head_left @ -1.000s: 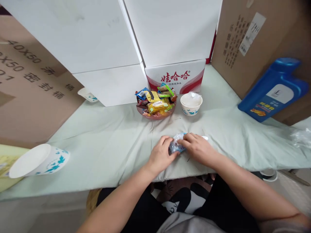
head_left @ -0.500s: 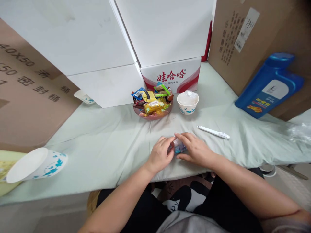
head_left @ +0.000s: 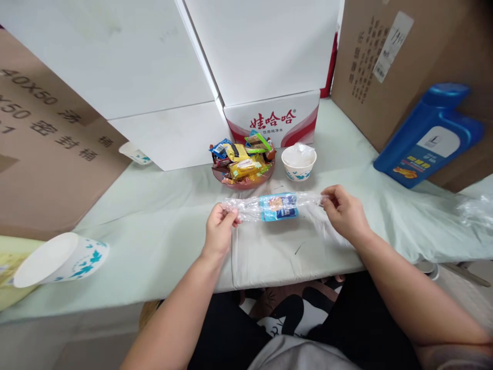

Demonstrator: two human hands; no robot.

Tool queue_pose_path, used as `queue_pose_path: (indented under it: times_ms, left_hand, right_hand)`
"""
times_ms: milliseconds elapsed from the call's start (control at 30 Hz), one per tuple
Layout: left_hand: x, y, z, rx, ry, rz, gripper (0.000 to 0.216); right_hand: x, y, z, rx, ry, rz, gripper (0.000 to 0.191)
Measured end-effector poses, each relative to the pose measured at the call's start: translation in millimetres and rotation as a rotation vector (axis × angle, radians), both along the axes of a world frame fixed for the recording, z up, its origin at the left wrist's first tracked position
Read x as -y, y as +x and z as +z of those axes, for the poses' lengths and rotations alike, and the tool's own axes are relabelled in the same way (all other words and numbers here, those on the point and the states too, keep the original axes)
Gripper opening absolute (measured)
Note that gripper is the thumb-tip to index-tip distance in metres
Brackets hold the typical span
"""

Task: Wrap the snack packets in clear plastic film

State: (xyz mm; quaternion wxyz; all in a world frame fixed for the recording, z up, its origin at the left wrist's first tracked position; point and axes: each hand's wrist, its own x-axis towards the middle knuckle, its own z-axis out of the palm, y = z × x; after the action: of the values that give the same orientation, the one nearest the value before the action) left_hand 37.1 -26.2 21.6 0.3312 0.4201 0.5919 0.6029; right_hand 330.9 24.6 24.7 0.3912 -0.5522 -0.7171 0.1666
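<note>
A small blue snack packet (head_left: 278,207) is wrapped in clear plastic film (head_left: 248,208) that stretches out to both sides of it. My left hand (head_left: 219,228) pinches the film's left end between thumb and fingers. At the opposite end, my right hand (head_left: 344,211) grips the narrow gathered film. The packet hangs between the two hands, above the cloth and in front of a bowl (head_left: 243,184) heaped with colourful wrapped snacks (head_left: 242,156). No white cutter shows now; my right hand covers the area where it lay.
A paper cup (head_left: 299,164) with crumpled plastic stands right of the bowl. Another cup (head_left: 63,259) tilts at the left. A blue bottle (head_left: 427,136) leans by a brown carton (head_left: 370,56). White boxes (head_left: 269,119) line the back; clear plastic (head_left: 475,209) lies far right.
My hands have moved apart from close together, drawing the plastic film out lengthwise. The blue packet has risen into full view, and the white cutter is no longer visible.
</note>
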Motion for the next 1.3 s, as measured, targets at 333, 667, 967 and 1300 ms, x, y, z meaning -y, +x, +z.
queue_pose_path:
  times_ms: [333, 667, 967, 1300]
  left_hand:
    - [-2, -22, -2.0, -0.326, 0.120, 0.274, 0.014]
    - [3, 5, -19.3, -1.224, 0.066, -0.346, 0.034]
    - [-2, -3, -22.1, -1.247, 0.113, -0.198, 0.016]
    - [5, -8, -0.4, -1.098, 0.119, -0.324, 0.012]
  right_hand:
    - [0, -1, 1.0, 0.106, 0.230, 0.003, 0.027]
    - [10, -27, -13.6, 0.461, 0.190, 0.453, 0.028]
    - [1, -22, -18.1, 0.640, 0.056, 0.172, 0.029]
    - [-2, -17, -15.4, 0.440, 0.222, 0.270, 0.025]
